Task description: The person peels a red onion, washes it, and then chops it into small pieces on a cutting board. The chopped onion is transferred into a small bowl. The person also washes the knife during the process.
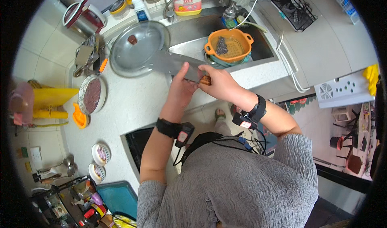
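Note:
My right hand grips a broad-bladed kitchen knife at its brown wooden handle. The grey blade is blurred and points left over the counter edge. Against the blade by the handle, my left hand has its thumb on the upper face; its other fingers are partly hidden beneath. Beyond the blade tip lies a large round glass lid or bowl, with a small brown piece on it. To the right, an orange colander holding something dark sits over a teal basin in the sink.
A bowl of dark reddish food, a cut piece of orange squash and two small patterned bowls stand on the left counter. Nearer are a teal board and bottles. A yellow detergent jug stands behind the sink; a white cable hangs rightward.

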Motion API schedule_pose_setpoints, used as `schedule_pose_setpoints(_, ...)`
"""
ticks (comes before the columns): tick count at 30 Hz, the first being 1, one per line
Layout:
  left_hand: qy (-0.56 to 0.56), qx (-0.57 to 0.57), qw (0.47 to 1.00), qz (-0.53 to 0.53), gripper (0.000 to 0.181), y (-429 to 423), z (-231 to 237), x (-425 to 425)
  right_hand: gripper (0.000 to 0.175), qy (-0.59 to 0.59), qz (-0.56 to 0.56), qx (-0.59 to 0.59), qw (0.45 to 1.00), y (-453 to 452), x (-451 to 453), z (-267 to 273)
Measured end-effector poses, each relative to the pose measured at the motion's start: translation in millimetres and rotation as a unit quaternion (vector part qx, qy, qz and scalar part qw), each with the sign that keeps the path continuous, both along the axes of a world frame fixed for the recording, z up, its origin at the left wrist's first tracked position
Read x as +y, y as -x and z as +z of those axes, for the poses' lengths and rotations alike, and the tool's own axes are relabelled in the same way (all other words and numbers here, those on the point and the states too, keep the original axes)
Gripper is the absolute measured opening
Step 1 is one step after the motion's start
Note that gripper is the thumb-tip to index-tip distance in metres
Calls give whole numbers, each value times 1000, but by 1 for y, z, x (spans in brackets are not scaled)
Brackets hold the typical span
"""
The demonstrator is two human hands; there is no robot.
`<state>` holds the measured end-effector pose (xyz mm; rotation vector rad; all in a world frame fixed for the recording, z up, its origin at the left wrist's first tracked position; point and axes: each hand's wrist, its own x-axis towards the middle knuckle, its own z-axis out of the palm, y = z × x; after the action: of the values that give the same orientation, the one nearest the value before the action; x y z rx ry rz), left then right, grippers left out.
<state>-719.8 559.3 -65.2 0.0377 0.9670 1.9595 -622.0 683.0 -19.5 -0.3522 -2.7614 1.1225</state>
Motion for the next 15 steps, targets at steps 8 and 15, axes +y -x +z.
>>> schedule_pose_setpoints(8, -16, -225, 964, 140, 20, 20, -87, 201, 41, 76, -98, -106, 987, 47, 304, -63)
schedule_pose_setpoints(15, -72, -255, 945, 192, 15, 50, -126, 296, 50, -164, -167, 85, 968, 203, 508, -153)
